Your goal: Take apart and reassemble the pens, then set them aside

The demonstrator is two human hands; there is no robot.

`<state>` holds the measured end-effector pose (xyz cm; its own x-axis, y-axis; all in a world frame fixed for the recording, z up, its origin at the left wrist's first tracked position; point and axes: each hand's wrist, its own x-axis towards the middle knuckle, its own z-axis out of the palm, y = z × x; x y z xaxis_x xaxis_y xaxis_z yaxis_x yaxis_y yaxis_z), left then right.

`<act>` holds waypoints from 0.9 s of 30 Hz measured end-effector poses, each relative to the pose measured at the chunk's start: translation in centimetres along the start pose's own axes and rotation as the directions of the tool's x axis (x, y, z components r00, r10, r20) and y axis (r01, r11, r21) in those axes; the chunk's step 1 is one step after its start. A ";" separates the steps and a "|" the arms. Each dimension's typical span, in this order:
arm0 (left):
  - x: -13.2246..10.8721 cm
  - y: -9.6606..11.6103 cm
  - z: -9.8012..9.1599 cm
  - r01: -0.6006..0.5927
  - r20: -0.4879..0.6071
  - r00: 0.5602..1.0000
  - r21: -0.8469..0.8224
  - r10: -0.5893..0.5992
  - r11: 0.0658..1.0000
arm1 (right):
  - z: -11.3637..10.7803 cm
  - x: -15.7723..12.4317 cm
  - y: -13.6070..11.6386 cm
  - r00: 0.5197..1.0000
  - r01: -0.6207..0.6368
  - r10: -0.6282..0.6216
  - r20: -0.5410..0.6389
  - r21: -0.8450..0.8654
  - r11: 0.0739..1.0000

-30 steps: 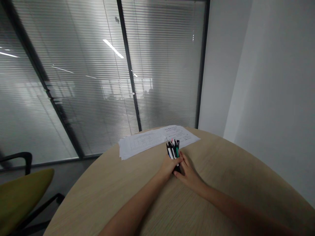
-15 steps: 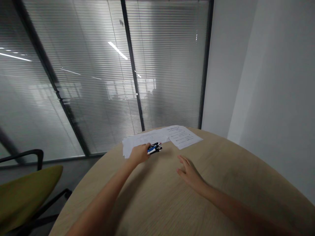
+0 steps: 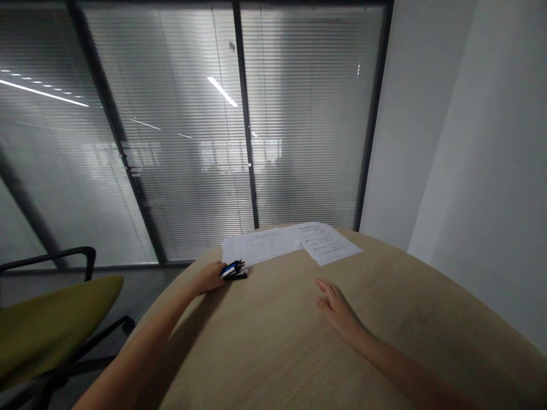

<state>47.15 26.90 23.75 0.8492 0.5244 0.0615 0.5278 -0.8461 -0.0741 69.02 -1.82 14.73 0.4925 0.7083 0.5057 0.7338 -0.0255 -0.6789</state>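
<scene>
My left hand [image 3: 210, 278] is closed around a bundle of several pens [image 3: 234, 270], dark and blue with some white, at the left part of the round wooden table [image 3: 273, 336]. The pen ends stick out to the right of the fingers, close to the tabletop. Just beyond them lie printed sheets of paper [image 3: 260, 246]. My right hand [image 3: 335, 307] is open over the table, fingers apart and holding nothing. It is nearest to a separate printed sheet [image 3: 331, 245] at the far side of the table.
A green chair [image 3: 60, 319] with black armrests stands to the left of the table. Behind the table is a glass partition with blinds [image 3: 307, 136] and dark frames. A white wall [image 3: 482, 171] rises on the right.
My left hand has moved left and lower with the pens, away from the middle of the table. My right hand stays almost in place. The view has shifted slightly.
</scene>
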 end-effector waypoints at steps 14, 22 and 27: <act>-3.4 1.2 2.1 -0.082 -0.078 0.994 -0.043 0.078 0.996 | 0.0 -0.2 0.9 0.999 -0.003 0.001 0.040 0.050 0.999; -4.6 1.5 1.9 -0.205 -0.103 0.974 0.000 0.204 0.979 | 0.0 -0.4 0.9 1.000 -0.008 0.006 0.027 0.069 0.998; -4.5 1.4 1.7 -0.286 -0.139 0.949 -0.003 0.282 0.958 | 0.0 -0.4 0.9 0.999 -0.009 0.005 0.052 0.066 0.998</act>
<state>44.10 23.55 21.65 0.9534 0.2457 0.1753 0.2634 -0.9609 -0.0855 69.50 -2.12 13.89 0.4712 0.7441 0.4736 0.6970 0.0149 -0.7169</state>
